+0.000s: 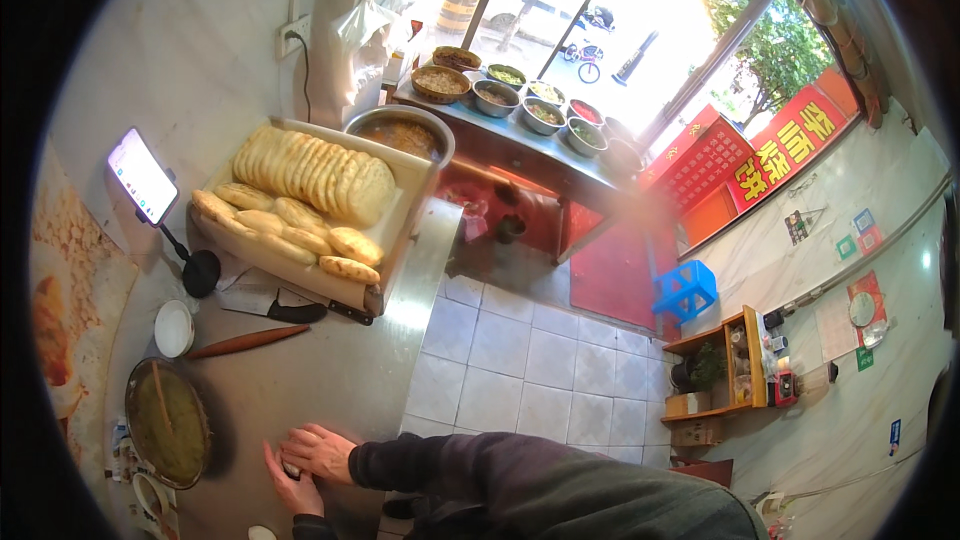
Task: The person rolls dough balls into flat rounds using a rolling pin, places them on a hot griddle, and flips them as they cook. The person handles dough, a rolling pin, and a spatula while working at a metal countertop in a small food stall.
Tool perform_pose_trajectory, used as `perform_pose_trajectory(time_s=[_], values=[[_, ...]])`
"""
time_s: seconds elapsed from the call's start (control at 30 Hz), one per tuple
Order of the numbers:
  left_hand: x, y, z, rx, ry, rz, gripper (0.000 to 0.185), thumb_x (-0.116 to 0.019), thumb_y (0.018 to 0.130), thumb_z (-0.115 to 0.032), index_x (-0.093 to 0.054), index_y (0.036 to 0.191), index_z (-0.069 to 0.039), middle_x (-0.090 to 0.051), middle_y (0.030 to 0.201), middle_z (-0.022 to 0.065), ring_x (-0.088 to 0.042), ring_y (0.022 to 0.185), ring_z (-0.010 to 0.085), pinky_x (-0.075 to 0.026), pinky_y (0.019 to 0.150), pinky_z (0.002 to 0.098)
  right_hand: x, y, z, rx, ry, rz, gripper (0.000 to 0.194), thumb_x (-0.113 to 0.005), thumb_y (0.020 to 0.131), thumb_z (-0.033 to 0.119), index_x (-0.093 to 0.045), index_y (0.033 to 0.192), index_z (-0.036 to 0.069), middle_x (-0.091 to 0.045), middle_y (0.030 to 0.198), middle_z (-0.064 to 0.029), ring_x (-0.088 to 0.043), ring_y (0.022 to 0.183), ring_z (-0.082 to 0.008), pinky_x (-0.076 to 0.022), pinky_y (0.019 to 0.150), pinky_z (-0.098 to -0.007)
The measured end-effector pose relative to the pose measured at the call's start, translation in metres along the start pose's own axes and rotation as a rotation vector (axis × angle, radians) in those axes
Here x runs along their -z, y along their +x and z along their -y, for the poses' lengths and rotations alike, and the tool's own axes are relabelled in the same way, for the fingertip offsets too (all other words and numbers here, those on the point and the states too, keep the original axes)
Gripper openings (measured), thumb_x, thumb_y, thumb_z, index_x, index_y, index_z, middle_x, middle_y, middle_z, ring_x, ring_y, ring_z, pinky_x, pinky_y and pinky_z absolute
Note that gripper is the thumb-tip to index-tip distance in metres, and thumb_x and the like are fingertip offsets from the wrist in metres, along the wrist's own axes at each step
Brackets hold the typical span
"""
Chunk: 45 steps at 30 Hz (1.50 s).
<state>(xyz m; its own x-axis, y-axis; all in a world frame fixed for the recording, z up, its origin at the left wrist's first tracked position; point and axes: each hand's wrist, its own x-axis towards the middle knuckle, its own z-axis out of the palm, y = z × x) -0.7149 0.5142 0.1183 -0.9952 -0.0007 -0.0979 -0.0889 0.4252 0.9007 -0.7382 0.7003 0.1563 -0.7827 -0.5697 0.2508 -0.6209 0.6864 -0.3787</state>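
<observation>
Both hands meet low on the stainless steel worktop. My right hand lies over a small pale lump of dough, its fingers bent. From the near side, my left hand cups the same lump, thumb and fingers around it. Most of the lump is hidden between the palms. Another pale piece of dough shows at the bottom edge. Beyond the hands stands a wide bowl of greenish oily liquid with a wooden stick in it. A tapered wooden rolling pin rests farther up the worktop.
A cleaver and a white bowl lie near a tray of flatbreads. A phone stands on a holder. Behind are a stew pot, several filling bowls and a blue stool.
</observation>
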Motion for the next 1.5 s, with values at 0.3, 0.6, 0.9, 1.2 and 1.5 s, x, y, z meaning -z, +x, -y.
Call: perform_pose_trajectory(time_s=[0.3, 0.6, 0.9, 1.2, 1.5], values=[[-0.012, -0.014, -0.011, -0.166, 0.023, -0.026, 0.082, -0.079, 0.087, 0.003, -0.040, 0.160, -0.002, -0.046, 0.165, 0.0207, -0.043, 0.154, 0.0353, -0.036, 0.127, 0.0467, -0.010, 0.001, -0.008, -0.070, 0.282, -0.103, 0.065, -0.073, 0.085, 0.014, -0.059, 0.149, 0.011, -0.053, 0.162, -0.0157, -0.052, 0.149, -0.0377, -0.0444, 0.120, -0.0518], [-0.001, -0.003, -0.035, -0.293, 0.530, -0.004, 0.061, -0.079, 0.079, -0.002, -0.064, 0.138, -0.002, -0.060, 0.146, 0.0190, -0.054, 0.136, 0.0403, -0.042, 0.119, 0.0507, 0.034, 0.017, -0.048, -0.013, 0.221, 0.274, 0.060, -0.072, 0.074, 0.004, -0.068, 0.134, 0.006, -0.070, 0.128, -0.0124, -0.065, 0.126, -0.0336, -0.0476, 0.112, -0.0477], [-0.023, -0.023, -0.069, -0.079, 0.643, 0.028, 0.085, -0.074, 0.093, -0.027, -0.038, 0.162, 0.006, -0.034, 0.171, 0.0272, -0.031, 0.162, 0.0416, -0.021, 0.133, 0.0556, 0.029, 0.025, -0.064, -0.164, 0.522, 0.390, 0.058, -0.073, 0.093, 0.020, -0.064, 0.144, -0.004, -0.055, 0.159, -0.0249, -0.050, 0.149, -0.0418, -0.0401, 0.125, -0.0488], [-0.065, -0.022, -0.052, -0.254, 0.735, -0.033, 0.100, -0.080, 0.090, -0.053, -0.034, 0.169, -0.013, -0.033, 0.174, 0.0185, -0.031, 0.160, 0.0459, -0.022, 0.129, 0.0656, 0.014, 0.124, -0.122, -0.215, -0.037, 0.046, 0.037, -0.061, 0.089, 0.004, -0.064, 0.125, 0.004, -0.065, 0.120, -0.0229, -0.061, 0.118, -0.0463, -0.0522, 0.099, -0.0542], [-0.038, -0.027, -0.064, -0.267, 0.584, -0.064, 0.082, -0.075, 0.094, -0.042, -0.046, 0.164, -0.011, -0.034, 0.174, 0.0191, -0.028, 0.162, 0.0434, -0.015, 0.129, 0.0696, 0.044, 0.011, -0.097, -0.342, 0.362, 0.174, 0.031, -0.072, 0.090, 0.010, -0.072, 0.119, 0.002, -0.073, 0.109, -0.0221, -0.071, 0.102, -0.0418, -0.0577, 0.093, -0.0482]])
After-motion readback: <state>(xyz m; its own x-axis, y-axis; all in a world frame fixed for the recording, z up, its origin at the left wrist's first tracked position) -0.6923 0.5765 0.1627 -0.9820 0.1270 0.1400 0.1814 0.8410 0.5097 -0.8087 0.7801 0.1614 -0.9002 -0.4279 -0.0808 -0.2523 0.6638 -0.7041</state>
